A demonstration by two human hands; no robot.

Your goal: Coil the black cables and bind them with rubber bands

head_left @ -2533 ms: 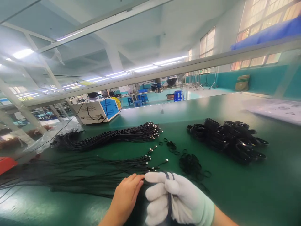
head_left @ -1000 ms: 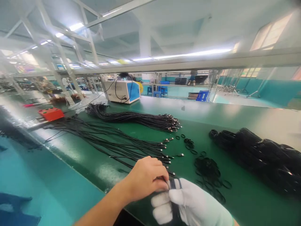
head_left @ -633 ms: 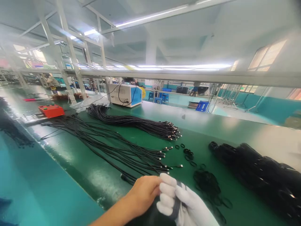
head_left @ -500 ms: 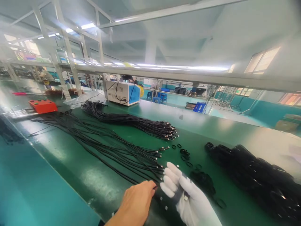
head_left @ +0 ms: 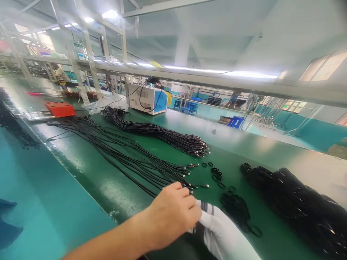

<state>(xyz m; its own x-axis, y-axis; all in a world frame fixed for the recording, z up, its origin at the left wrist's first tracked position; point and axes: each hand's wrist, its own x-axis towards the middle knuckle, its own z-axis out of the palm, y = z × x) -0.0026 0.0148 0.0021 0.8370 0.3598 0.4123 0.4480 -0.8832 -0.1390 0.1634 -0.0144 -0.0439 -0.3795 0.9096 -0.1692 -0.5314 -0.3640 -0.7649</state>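
Note:
My bare left hand (head_left: pixel 170 215) lies curled over the fingers of my right hand (head_left: pixel 221 231), which wears a white glove. A black cable (head_left: pixel 204 207) crosses the gloved hand, and the left fingertips pinch at it. Both hands hover over the near edge of the green table (head_left: pixel 89 169). Just beyond them lie loose black cables (head_left: pixel 121 155) with metal plugs pointing right. The gloved fingers are mostly hidden behind the left hand.
A tied bundle of black cables (head_left: pixel 157 131) lies farther back. Small black rings (head_left: pixel 217 175) are scattered mid-table, with a heap of them (head_left: pixel 237 209) near my hands. Coiled cables (head_left: pixel 292 202) pile up at right. A white and blue machine (head_left: pixel 148 98) and an orange box (head_left: pixel 60 108) stand behind.
My left hand has moved up and right, from beside the glove to on top of its fingers. The gloved fingers, spread half a second ago, are now covered. My view has swung slightly left.

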